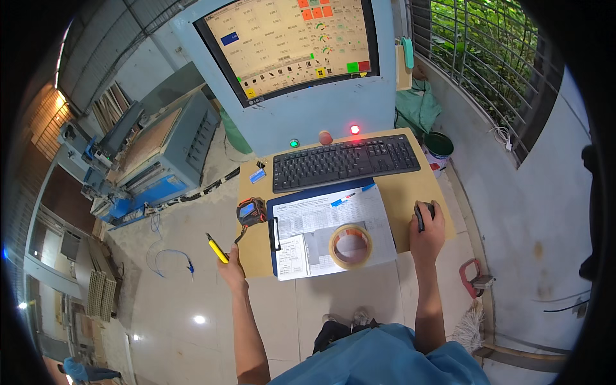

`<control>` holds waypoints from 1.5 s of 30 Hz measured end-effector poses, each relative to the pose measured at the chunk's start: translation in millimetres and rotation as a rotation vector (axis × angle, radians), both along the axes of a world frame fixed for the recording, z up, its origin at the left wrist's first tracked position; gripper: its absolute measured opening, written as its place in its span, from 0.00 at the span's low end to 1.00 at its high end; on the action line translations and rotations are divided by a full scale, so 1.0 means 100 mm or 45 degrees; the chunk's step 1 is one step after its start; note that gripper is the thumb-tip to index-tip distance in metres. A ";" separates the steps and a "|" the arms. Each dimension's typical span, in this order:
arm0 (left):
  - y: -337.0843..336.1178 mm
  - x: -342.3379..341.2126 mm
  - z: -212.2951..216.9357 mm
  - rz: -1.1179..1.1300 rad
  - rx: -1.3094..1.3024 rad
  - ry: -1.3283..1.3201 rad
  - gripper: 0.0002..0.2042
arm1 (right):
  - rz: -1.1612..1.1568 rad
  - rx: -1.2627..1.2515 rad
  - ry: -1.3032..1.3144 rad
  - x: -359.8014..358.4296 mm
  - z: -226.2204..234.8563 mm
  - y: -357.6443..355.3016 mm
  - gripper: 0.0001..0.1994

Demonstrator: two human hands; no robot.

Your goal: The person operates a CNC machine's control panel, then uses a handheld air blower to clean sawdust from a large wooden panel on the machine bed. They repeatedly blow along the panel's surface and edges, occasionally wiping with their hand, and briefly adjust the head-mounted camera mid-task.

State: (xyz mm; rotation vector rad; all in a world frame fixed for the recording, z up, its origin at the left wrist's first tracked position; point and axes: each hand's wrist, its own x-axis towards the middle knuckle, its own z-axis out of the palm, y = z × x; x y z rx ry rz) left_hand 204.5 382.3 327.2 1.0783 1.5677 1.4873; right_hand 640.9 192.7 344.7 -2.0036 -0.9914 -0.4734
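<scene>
My left hand [233, 269] is closed around a slim yellow tool with a dark tip [216, 248], just off the left edge of the tan desk board [420, 190]. Near its thumb hangs the strap of a black and orange tape measure [251, 210]. At the board's right side my right hand [431, 236] grips a dark computer mouse [420, 217]. Between the hands lies a blue clipboard [273, 256] with printed sheets [292, 217]. On the sheets rest a roll of tape [334, 246] and a blue and white pen [351, 196]. Behind them is a black keyboard [346, 163].
A lit screen [289, 48] is set in a pale blue cabinet [256, 128] with a red-lit button [355, 129]. A large flatbed machine [154, 144] stands left, and a cable [173, 251] trails on the floor. To the right are a bucket [438, 151] and a barred window [481, 51].
</scene>
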 end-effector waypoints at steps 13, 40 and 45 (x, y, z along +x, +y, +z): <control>-0.03 0.01 0.05 -0.025 -0.016 -0.067 0.17 | -0.009 0.016 0.030 -0.01 -0.04 0.01 0.19; 0.00 -0.05 -0.01 -0.081 -0.048 -0.086 0.16 | -0.009 -0.001 0.051 0.01 -0.06 0.00 0.19; -0.03 -0.05 0.02 -0.086 -0.055 -0.025 0.17 | -0.016 0.010 0.027 0.01 -0.07 -0.01 0.19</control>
